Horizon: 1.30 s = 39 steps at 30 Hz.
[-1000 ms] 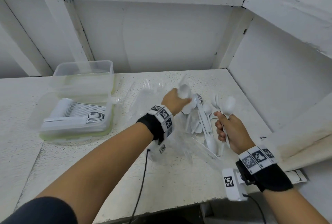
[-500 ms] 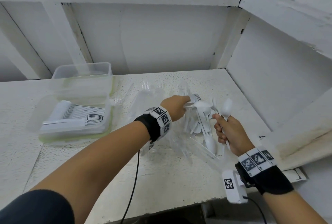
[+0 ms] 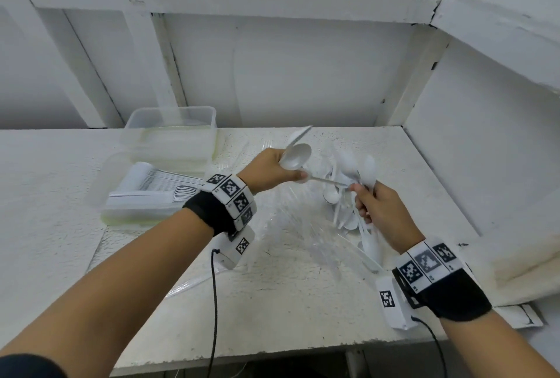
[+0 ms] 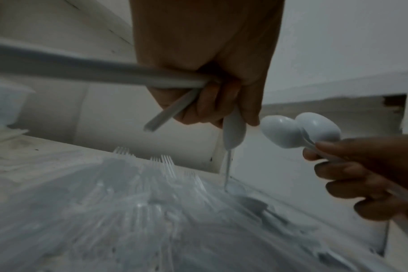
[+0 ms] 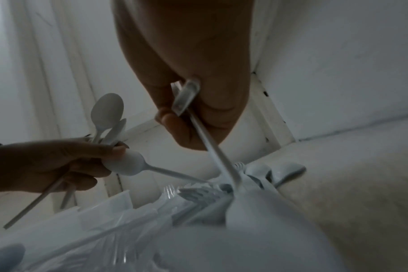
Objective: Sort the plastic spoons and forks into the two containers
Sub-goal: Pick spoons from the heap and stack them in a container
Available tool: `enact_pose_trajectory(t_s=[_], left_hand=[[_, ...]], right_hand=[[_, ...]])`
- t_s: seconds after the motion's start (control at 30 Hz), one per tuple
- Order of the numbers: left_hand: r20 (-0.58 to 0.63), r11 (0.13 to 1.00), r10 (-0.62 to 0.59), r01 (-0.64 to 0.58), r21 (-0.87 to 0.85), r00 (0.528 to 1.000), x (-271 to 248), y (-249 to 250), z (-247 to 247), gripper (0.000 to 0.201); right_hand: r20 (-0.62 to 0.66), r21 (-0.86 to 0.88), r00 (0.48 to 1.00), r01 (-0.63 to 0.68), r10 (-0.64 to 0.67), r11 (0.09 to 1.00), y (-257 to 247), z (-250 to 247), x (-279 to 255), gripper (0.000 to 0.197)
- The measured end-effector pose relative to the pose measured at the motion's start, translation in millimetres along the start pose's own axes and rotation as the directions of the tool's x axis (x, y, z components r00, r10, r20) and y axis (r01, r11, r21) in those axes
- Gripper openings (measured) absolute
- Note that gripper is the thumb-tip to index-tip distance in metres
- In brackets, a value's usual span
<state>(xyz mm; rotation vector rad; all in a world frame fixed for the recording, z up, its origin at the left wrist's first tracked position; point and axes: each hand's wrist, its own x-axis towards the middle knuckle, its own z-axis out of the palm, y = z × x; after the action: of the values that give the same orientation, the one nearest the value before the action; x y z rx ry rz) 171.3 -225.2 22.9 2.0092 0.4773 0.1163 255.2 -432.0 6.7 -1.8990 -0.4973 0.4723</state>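
Observation:
My left hand (image 3: 289, 173) is raised over the table and grips white plastic spoons (image 3: 296, 155); its thumb pinches one more spoon (image 5: 126, 165) by the bowl, with the handle pointing toward my right hand. My right hand (image 3: 362, 195) grips a bunch of white spoons (image 3: 357, 165) by their handles, bowls up. Loose white spoons (image 3: 345, 220) lie under both hands, beside a heap of clear plastic forks (image 3: 291, 226). At the left, the near clear container (image 3: 127, 217) holds stacked white cutlery; the far container (image 3: 172, 123) behind it looks empty.
The white table (image 3: 272, 302) ends at a wall on the right and at the back. Its front edge is near my forearms. A black cable (image 3: 214, 302) hangs from my left wrist camera. A folded white cloth (image 3: 521, 271) lies at the right edge.
My left hand has come up out of the spoon pile with another spoon pinched by its bowl. My right hand has stayed in place with its bunch.

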Motion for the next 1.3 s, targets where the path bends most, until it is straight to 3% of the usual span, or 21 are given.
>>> enact_pose_trajectory(t_s=[0.13, 0.2, 0.27, 0.4, 0.53, 0.67, 0.77, 0.83, 1.0, 1.07, 1.17, 1.3], left_hand=[[0.042, 0.996, -0.011, 0.014, -0.088, 0.999, -23, 0, -27, 0.033], [0.077, 0.994, 0.022, -0.013, -0.106, 0.997, -36, 1, -35, 0.02], [0.097, 0.986, 0.048, -0.031, -0.166, 0.994, -47, 2, -39, 0.003], [0.058, 0.962, 0.049, -0.031, -0.273, 0.997, -59, -7, -42, 0.012], [-0.037, 0.951, 0.017, -0.028, -0.308, 0.999, -66, -18, -39, 0.005], [-0.245, 0.956, -0.063, -0.011, -0.292, 0.967, -68, -33, -37, 0.025], [-0.293, 0.94, -0.132, 0.026, -0.341, 0.947, -73, -39, -37, 0.038], [-0.303, 0.913, -0.173, 0.037, -0.406, 0.937, -75, -38, -36, 0.05], [-0.223, 0.699, -0.32, 0.07, -0.711, 0.921, -75, -37, -32, 0.028], [-0.216, 0.684, -0.329, 0.074, -0.726, 0.919, -75, -36, -26, 0.028], [-0.277, 0.736, -0.308, 0.043, -0.676, 0.91, -75, -32, -12, 0.024], [-0.296, 0.705, -0.281, -0.013, -0.709, 0.913, -74, -34, 1, 0.027]], right_hand=[[0.015, -0.21, 0.981, 0.193, -0.194, 0.959, -26, 9, 6, 0.014], [0.078, -0.245, 0.966, 0.256, -0.245, 0.935, -37, 17, 8, 0.015], [0.221, -0.251, 0.951, 0.268, -0.214, 0.93, -45, 28, 7, 0.017], [0.512, -0.076, 0.858, 0.097, -0.045, 0.992, -49, 50, -2, 0.023], [0.598, 0.136, 0.799, -0.178, 0.062, 0.975, -44, 65, -11, 0.022], [0.638, 0.17, 0.766, -0.237, 0.077, 0.956, -40, 74, -17, 0.018], [0.665, 0.111, 0.745, -0.17, 0.054, 0.979, -38, 77, -20, 0.016], [0.645, 0.07, 0.764, -0.102, 0.033, 0.992, -35, 80, -21, 0.017], [0.387, 0.128, 0.92, 0.006, -0.056, 0.992, -36, 94, -23, 0.015], [0.268, 0.144, 0.957, 0.072, -0.109, 0.987, -40, 101, -25, 0.018], [0.155, 0.108, 0.968, 0.184, -0.2, 0.977, -44, 113, -28, 0.018], [0.09, 0.054, 0.958, 0.27, -0.273, 0.961, -41, 130, -33, 0.012]])
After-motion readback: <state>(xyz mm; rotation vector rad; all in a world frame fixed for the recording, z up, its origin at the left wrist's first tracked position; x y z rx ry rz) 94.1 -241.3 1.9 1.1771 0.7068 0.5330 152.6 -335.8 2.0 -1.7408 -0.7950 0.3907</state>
